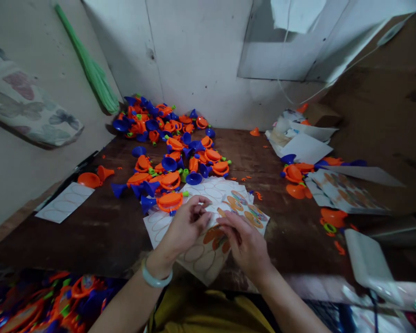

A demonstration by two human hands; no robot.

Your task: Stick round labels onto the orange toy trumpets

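My left hand (189, 224) and my right hand (246, 240) meet over the middle of the table. Both pinch a white sheet of oval stickers (215, 236), which looks bent between the fingertips; whether one sticker is lifted off it, I cannot tell. More orange oval stickers (242, 206) show just beyond my right fingers. Beneath lie overlapping white sheets (162, 226) with oval outlines. Close to my left hand, on the sheets' edge, rests an orange toy trumpet (169, 201) with a blue bell and green mouthpiece.
Many similar toy trumpets (159, 120) are heaped at the back left, and more fill the lower left corner (55, 305). A sheet with outlines (65, 202) lies at the left. On the right are sticker sheets (346, 189), loose orange parts (333, 216) and a white device (367, 259).
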